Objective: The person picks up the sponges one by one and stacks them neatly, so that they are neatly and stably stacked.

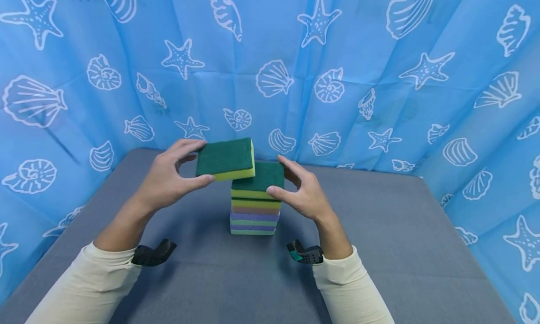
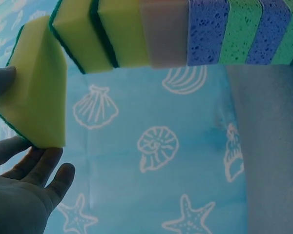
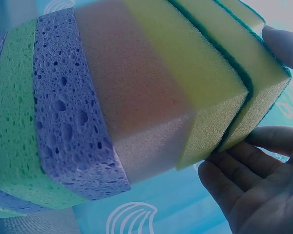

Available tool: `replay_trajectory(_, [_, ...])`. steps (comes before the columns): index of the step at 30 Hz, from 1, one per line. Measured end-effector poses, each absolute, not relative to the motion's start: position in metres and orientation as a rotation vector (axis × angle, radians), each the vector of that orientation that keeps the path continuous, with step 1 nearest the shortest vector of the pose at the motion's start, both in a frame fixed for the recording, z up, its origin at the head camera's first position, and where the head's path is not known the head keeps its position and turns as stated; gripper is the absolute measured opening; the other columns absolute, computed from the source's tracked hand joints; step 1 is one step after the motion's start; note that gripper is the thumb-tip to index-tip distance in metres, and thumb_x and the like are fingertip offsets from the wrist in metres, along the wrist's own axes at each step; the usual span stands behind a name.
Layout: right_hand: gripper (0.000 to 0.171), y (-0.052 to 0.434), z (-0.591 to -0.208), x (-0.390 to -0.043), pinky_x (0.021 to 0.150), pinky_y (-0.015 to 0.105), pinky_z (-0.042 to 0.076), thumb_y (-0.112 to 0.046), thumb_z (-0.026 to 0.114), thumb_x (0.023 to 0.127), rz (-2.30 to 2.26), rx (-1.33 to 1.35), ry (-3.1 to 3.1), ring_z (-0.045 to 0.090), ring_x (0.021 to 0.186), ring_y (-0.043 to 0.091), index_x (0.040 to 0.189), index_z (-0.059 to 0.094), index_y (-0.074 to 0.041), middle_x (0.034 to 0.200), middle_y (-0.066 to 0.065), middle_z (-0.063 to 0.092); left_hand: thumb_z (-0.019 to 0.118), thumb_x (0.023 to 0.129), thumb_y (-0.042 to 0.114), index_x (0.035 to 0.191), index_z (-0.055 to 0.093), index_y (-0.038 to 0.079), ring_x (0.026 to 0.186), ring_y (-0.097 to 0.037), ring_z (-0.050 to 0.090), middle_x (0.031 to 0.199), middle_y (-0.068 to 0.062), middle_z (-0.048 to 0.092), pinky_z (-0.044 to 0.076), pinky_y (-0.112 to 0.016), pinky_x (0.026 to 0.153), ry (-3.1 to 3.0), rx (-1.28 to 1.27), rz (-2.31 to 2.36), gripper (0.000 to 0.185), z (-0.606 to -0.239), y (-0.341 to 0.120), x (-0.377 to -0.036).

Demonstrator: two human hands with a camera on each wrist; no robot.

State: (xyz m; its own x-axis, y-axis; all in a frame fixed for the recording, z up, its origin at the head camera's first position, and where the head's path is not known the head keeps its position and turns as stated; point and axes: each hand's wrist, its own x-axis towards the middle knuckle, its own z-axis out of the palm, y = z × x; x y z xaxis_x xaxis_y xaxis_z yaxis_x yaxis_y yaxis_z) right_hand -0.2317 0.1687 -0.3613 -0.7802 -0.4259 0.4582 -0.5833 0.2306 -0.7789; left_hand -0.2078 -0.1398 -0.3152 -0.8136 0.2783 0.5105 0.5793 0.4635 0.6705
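From the head view I see my left hand point(image 1: 168, 176) pinching a green-topped yellow sponge point(image 1: 225, 159) between thumb and fingers, holding it tilted in the air just up and left of a stack of sponges point(image 1: 255, 204) that stands on the grey table point(image 1: 379, 249). The lifted sponge's right edge overlaps the stack's top corner; I cannot tell whether they touch there. In the left wrist view the same sponge point(image 2: 36, 92) shows its yellow underside, with my fingers point(image 2: 44, 173) curled below it and the thumb at its far side, and the stack point(image 2: 195, 31) runs across the top of the frame in yellow, pinkish, blue and green layers. My right hand point(image 1: 301, 192) is cupped around the top of the stack, thumb on the near face and fingers at the far side of the uppermost green-topped sponge, gripping it lightly. The right wrist view shows the stack point(image 3: 112, 107) close up, with purple, green, pale pink and yellow layers, and my fingers point(image 3: 244, 185) lying against the edge of the top yellow sponge. Behind the table hangs a blue curtain point(image 1: 358, 56) printed with white shells and starfish. Cream sleeves point(image 1: 84, 286) cover both forearms.
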Motion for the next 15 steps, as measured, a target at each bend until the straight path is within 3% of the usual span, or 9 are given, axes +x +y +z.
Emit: replay_trajectory(15, [0.082, 0.169, -0.361, -0.232, 0.103, 0.038, 0.038, -0.049, 0.070, 0.085, 1.560, 0.948, -2.371, 0.048, 0.125, 0.024, 0.147, 0.040, -0.005, 0.143, 0.012, 0.044, 0.080, 0.080, 0.012, 0.139, 0.048, -0.002, 0.125, -0.029, 0.043, 0.134, -0.014, 0.047, 0.036, -0.042, 0.102, -2.442, -0.786, -1.255, 0.069, -0.314, -0.119, -0.213])
